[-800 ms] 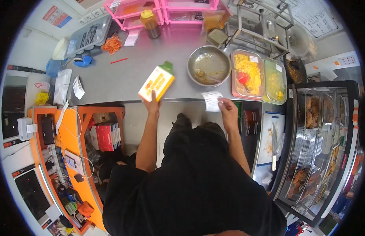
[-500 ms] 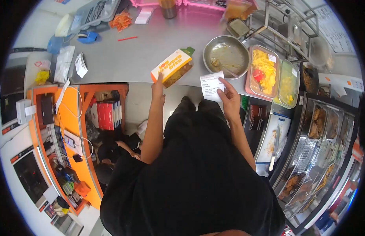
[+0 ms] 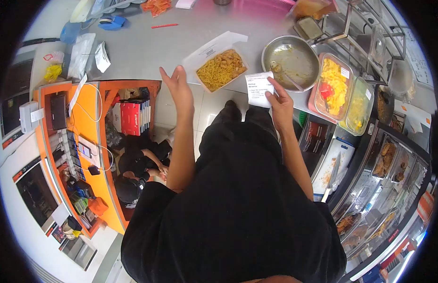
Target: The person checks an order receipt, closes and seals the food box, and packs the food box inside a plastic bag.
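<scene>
An open takeaway box (image 3: 203, 84) sits at the front edge of the metal counter, its white lid folded back. Yellow noodles (image 3: 213, 74) and pieces of what looks like chicken (image 3: 232, 62) fill it. Just left of the box my left hand (image 3: 178, 87) is held up with fingers apart, holding nothing. My right hand (image 3: 281, 101) pinches a printed receipt (image 3: 260, 89) between thumb and fingers, in front of a steel bowl (image 3: 299, 53). A spoon (image 3: 294, 83) lies inside that bowl.
Right of the bowl stand a container of yellow food (image 3: 339, 78) and a second container (image 3: 358, 106). A knife (image 3: 334, 170) rests on a cutting board (image 3: 344, 146). At the lower left, another person (image 3: 138, 160) crouches by the orange cabinet (image 3: 98, 188). A metal rack (image 3: 346, 33) stands back right.
The box, closed and in my left hand before, now stands open on the counter with its food showing. My left hand has let go and moved left. My right hand still holds the receipt.
</scene>
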A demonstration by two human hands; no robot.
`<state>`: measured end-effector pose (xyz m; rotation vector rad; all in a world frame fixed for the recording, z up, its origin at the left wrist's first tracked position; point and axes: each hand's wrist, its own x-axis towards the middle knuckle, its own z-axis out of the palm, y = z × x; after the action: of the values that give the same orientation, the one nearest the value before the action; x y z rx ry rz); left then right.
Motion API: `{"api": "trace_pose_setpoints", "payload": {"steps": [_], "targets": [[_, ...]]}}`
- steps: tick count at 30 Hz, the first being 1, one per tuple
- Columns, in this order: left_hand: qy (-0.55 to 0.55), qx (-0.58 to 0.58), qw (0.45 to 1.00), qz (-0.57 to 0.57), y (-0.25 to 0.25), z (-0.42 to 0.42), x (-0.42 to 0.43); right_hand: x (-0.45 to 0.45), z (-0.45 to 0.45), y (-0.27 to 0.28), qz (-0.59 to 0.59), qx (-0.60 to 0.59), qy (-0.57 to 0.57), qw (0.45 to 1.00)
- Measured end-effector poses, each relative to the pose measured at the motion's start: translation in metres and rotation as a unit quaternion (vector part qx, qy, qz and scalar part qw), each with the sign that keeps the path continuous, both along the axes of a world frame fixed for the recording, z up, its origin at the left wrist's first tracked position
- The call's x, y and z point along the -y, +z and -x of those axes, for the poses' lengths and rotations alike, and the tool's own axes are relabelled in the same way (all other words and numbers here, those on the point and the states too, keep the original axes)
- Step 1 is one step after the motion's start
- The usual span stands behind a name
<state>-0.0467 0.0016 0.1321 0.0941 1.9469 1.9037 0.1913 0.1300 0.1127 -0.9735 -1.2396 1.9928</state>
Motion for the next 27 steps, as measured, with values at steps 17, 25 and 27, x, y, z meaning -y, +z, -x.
{"api": "trace_pose_setpoints", "payload": {"steps": [17,25,27], "targets": [[-0.358,0.152,0.920,-0.054,-0.044,-0.072,0.013,0.029,0.016,-0.008,-0.028,0.026,0.029,0.999],[-0.438,-0.063,0.896,0.027,-0.116,-0.090,-0.006,0.014,-0.009,-0.115,-0.213,0.137,0.080,0.964],[-0.471,-0.122,0.871,0.072,-0.123,-0.091,-0.013,0.000,-0.010,-0.128,-0.229,0.150,0.084,0.958]]}}
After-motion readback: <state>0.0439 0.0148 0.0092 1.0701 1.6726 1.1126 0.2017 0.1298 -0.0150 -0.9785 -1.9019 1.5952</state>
